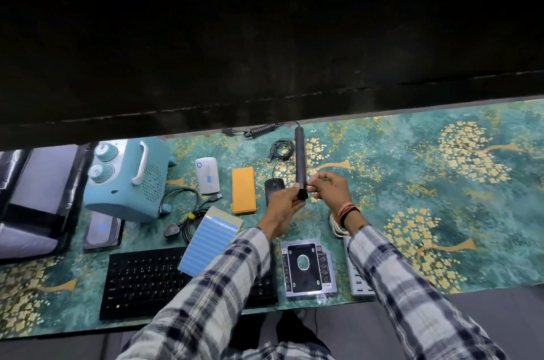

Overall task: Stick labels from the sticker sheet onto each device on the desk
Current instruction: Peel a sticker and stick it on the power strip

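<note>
Gripping near end of black stick-shaped device (300, 159), left hand (285, 206) holds it raised above desk (441, 197), far end pointing away. Right hand (329, 189) just beside it, fingertips pinched together at device's near end; what they pinch too small to tell. Sticker sheet (209, 240) lies left of hands, overlapping far edge of keyboard (147, 280). Orange case (243, 190) and mouse (273, 187) left of held device. Drive bracket (307, 271) near, between sleeves.

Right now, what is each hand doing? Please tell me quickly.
Left hand: holds the lower end of the black stick device.
Right hand: fingers pinched against the stick; a label between them cannot be told.
</note>
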